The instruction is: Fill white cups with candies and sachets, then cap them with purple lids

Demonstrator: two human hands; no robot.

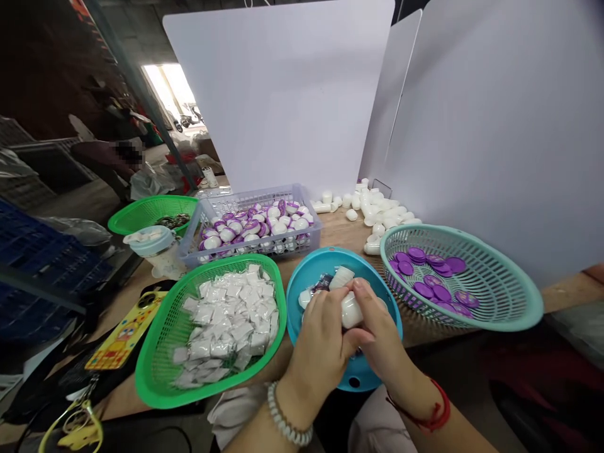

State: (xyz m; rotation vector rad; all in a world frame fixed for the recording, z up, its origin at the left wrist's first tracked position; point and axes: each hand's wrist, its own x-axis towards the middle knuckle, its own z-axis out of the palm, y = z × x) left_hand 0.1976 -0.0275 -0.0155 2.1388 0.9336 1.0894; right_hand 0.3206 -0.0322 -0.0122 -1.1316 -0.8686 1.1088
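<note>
Left hand (pixel 317 346) and right hand (pixel 383 330) close together on a white plastic capsule (pixel 352 313) above a round teal bowl (pixel 372 267) on a wooden table (pixel 340 229), the right fingers pressing on it from above while the left fingers curl around from the near side. The bowl sits directly beneath the hands, seemingly to catch anything that slips; a second white capsule part (pixel 342 277) and a dark packet (pixel 323 283) lie inside it. Containers fan out around the bowl, apparently to keep each kind apart and within easy reach: a green basket (pixel 141 371) heaped with white sachets (pixel 231 321) at left, a pale teal basket (pixel 519 283) of purple discs (pixel 434 280) tilted toward the hands at right, and a lilac plastic crate (pixel 306 207) of white capsules with purple tops (pixel 255 226) straight ahead. Loose white capsule parts (pixel 382 214) gather against white partition boards (pixel 278 94), which appear to screen off the workspace. At upper left of the frame, a co-worker (pixel 101 157) leans beyond a smaller green basket (pixel 151 211).
</note>
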